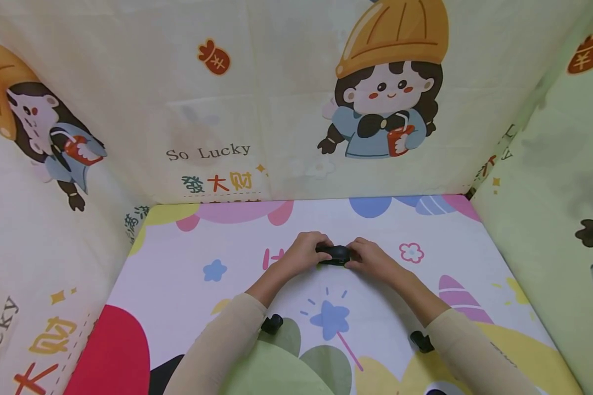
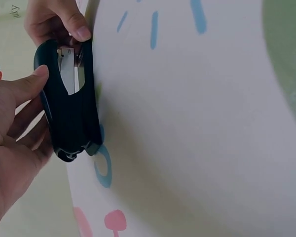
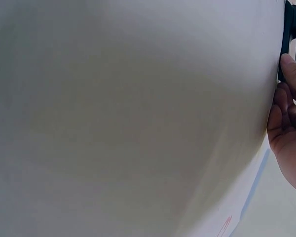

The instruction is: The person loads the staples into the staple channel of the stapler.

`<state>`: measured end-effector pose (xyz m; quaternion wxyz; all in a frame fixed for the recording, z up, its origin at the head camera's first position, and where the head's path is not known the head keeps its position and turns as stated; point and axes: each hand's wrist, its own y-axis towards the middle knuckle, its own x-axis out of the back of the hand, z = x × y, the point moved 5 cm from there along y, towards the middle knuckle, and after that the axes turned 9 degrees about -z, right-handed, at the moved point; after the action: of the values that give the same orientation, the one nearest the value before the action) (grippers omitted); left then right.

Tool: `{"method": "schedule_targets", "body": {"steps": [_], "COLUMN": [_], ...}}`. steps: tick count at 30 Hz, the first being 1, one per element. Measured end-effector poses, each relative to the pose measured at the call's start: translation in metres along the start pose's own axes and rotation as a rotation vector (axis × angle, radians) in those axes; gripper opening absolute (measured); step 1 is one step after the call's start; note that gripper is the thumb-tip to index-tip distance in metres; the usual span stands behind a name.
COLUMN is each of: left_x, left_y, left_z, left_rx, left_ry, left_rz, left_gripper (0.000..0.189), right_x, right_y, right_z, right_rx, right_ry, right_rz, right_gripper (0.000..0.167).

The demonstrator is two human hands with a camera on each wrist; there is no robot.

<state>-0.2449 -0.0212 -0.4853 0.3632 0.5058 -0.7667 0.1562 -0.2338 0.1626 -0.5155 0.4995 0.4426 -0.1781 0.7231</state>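
A black stapler (image 1: 338, 255) sits on or close over the printed tabletop, held between both hands. My left hand (image 1: 302, 253) grips its left end, and in the left wrist view the thumb presses the side of the stapler's top arm. At the other end, my right hand (image 1: 371, 260) pinches the tip of the base between thumb and fingers. The left wrist view shows the stapler (image 2: 71, 111) on its side, with a bright metal part visible between top arm and base. Only the stapler's end (image 3: 287, 37) enters the right wrist view, beside the right thumb.
A white table cover (image 1: 178, 296) with colourful cartoon prints lies under the hands. Cream printed cloth walls (image 1: 286, 120) stand at the back and on both sides. Small black devices (image 1: 273, 324) sit by both sleeves.
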Motion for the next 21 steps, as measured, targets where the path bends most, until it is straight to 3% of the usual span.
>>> {"method": "schedule_targets", "body": {"steps": [12,21], "left_x": [-0.0052,-0.0064], "left_y": [0.0007,0.0017], "left_z": [-0.0009,-0.0055], "left_rx": [0.053,0.048], "left_ry": [0.023,0.089], "left_rz": [0.006,0.014], "left_gripper": [0.021,0.020], "right_x": [-0.0006,-0.0006], "right_y": [-0.0020,-0.0016], "right_z": [0.0005,0.0014], "right_rx": [-0.004,0.017], "right_ry": [0.001,0.005], "right_rz": [-0.007,-0.023], "right_gripper": [0.032,0.032]}}
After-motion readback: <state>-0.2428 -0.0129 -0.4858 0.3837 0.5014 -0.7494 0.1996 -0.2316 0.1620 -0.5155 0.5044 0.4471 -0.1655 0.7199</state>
